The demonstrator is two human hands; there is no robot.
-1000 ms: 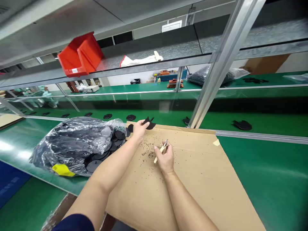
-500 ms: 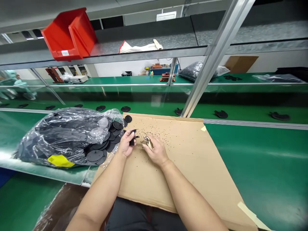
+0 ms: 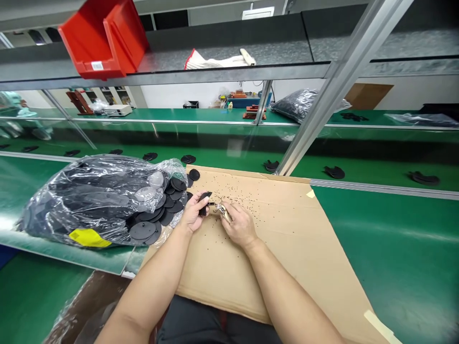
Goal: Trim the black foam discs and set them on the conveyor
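Note:
Between the fingers and thumb of my left hand (image 3: 194,213) is a black plastic part (image 3: 204,203), with a thin dark piece sticking out to the right. My right hand (image 3: 241,224) is wrapped round small nippers (image 3: 223,210) with pale handles, their metal jaws pointing left and meeting that thin piece. Whether the jaws are closed on it is too small to tell. Both hands are over a cardboard sheet (image 3: 229,277), where tiny black bits lie scattered. Left of my left hand, black discs (image 3: 142,230) spill from a clear plastic bag (image 3: 89,200).
Behind the cardboard runs a green conveyor belt (image 3: 229,160) carrying spaced black parts (image 3: 334,172). A metal post (image 3: 340,91) rises at its near edge. Overhead, a shelf holds a red bin (image 3: 103,40) and a white glove (image 3: 218,60).
The nippers were apart from the black part and now reach its thin projecting piece. My hands have come closer together. The view has shifted slightly.

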